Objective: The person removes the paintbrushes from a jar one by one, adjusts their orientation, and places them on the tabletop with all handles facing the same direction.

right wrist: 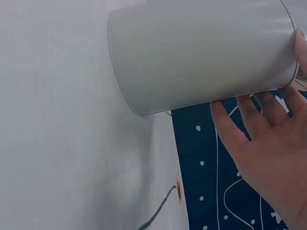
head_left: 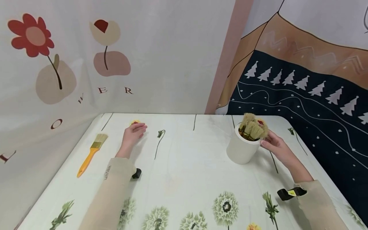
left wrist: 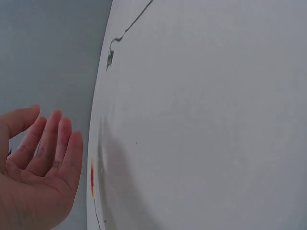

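While the right hand (head_left: pixel 277 147) holds the white cup (head_left: pixel 240 151) near its rim, the left hand (head_left: pixel 132 135) hovers with fingers relaxed

On the far right part of the patterned counter (head_left: pixel 184 172), the cup has the right fingers and thumb curved against its side, just beside the brushes (head_left: pixel 254 130) standing in it, bristles up; a loose brush with an orange handle (head_left: pixel 90 156) lies to the left of the left hand
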Motion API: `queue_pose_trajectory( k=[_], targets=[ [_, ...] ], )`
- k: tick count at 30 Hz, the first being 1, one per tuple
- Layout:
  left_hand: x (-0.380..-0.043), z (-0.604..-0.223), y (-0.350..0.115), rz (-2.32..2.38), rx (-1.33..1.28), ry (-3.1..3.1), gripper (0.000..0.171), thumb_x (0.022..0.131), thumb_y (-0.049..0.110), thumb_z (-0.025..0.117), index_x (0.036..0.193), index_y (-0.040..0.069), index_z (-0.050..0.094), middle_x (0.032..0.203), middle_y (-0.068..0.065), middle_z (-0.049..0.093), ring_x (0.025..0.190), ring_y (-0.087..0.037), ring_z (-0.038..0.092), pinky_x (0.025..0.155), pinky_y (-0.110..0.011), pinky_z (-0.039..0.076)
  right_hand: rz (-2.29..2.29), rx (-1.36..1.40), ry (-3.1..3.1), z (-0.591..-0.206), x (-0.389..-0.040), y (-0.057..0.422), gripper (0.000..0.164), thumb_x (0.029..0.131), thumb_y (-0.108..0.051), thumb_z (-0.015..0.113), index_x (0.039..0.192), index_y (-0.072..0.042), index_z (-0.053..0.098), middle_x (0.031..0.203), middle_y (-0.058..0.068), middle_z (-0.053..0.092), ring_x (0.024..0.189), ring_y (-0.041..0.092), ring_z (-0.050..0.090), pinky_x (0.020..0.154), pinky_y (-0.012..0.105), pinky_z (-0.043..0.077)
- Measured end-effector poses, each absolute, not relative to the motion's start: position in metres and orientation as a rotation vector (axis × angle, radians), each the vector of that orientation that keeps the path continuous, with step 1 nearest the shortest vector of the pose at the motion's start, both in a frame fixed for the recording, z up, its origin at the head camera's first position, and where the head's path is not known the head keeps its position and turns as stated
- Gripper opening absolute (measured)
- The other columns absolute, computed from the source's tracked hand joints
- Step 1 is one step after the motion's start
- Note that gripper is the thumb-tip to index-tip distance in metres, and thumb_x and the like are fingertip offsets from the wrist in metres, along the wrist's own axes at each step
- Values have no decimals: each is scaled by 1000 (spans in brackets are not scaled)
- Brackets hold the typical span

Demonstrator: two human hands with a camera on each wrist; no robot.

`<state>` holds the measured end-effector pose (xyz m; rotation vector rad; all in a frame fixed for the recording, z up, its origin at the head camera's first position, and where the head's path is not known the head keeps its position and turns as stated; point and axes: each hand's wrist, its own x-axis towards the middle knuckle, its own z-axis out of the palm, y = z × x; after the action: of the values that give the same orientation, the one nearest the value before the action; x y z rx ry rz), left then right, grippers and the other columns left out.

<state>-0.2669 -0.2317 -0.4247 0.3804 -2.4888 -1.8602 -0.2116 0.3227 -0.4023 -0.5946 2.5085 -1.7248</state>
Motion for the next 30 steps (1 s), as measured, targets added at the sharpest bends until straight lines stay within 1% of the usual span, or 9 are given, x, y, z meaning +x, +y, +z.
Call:
queue_pose_trajectory(
  k=[1, 2, 4, 8, 13, 16, 21, 26, 30],
  targets=[
    [-268, -425, -228, -1857, 376, -2490, 43, 102, 18, 56, 143, 4, 51, 144, -16, 57, 124, -15, 59, 102, -23, 51, -1727, -593, 2506, -402, -211, 322, 61, 106, -13, 46, 159, -5, 17, 134, -31, 41, 117, -17, 50, 91, 5, 48],
    [-269, -425, -225, -1860, 368, -2493, 43, 102, 18, 57, 143, 4, 51, 144, -16, 57, 124, -16, 59, 100, -22, 51, -1730, -590, 2503, -402, -211, 322, 62, 106, -13, 47, 159, -5, 17, 134, -31, 41, 117, -17, 49, 91, 5, 48],
    [-270, -426, -220, -1885, 353, -2492, 43, 102, 17, 57, 143, 4, 51, 143, -16, 57, 128, -20, 57, 101, -23, 51, -1732, -588, 2501, -402, -211, 322, 61, 106, -13, 46, 159, -6, 17, 134, -31, 41, 117, -17, 50, 91, 6, 48],
    [-273, -430, -208, -1906, 317, -2503, 43, 102, 17, 57, 142, 3, 51, 142, -17, 58, 127, -20, 58, 101, -22, 51, -1733, -584, 2502, -403, -211, 322, 61, 106, -13, 46, 159, -7, 17, 134, -31, 41, 117, -17, 50, 91, 6, 49],
    [-274, -430, -192, -1965, 277, -2489, 42, 102, 15, 56, 142, 3, 51, 141, -17, 59, 129, -25, 57, 110, -34, 48, -1752, -596, 2485, -404, -211, 323, 62, 106, -11, 47, 159, -6, 17, 133, -32, 42, 118, -17, 50, 92, 7, 49],
    [-274, -429, -181, -1973, 240, -2491, 42, 102, 15, 57, 142, 3, 51, 141, -18, 58, 130, -29, 57, 112, -39, 47, -1761, -602, 2478, -403, -211, 323, 62, 106, -9, 47, 159, -4, 16, 132, -32, 43, 118, -16, 50, 92, 7, 49],
    [-273, -428, -164, -1953, 169, -2536, 41, 102, 18, 57, 141, 6, 52, 141, -16, 59, 131, -28, 57, 112, -41, 46, -1752, -602, 2486, -403, -211, 323, 62, 106, -9, 46, 159, -4, 15, 132, -32, 43, 118, -16, 50, 91, 7, 49],
    [-274, -424, -147, -1981, 18, -2518, 43, 102, 12, 57, 143, 1, 50, 141, -19, 58, 133, -31, 55, 114, -43, 45, -1744, -596, 2485, -402, -211, 323, 62, 106, -10, 46, 159, -4, 15, 133, -32, 42, 118, -17, 49, 92, 8, 49],
    [-275, -420, -132, -1937, -69, -2535, 45, 101, 12, 58, 145, 3, 49, 140, -19, 60, 133, -31, 55, 112, -44, 46, -1731, -567, 2496, -401, -211, 323, 62, 106, -12, 47, 159, -5, 15, 132, -32, 42, 117, -17, 49, 91, 7, 49]
  ],
)
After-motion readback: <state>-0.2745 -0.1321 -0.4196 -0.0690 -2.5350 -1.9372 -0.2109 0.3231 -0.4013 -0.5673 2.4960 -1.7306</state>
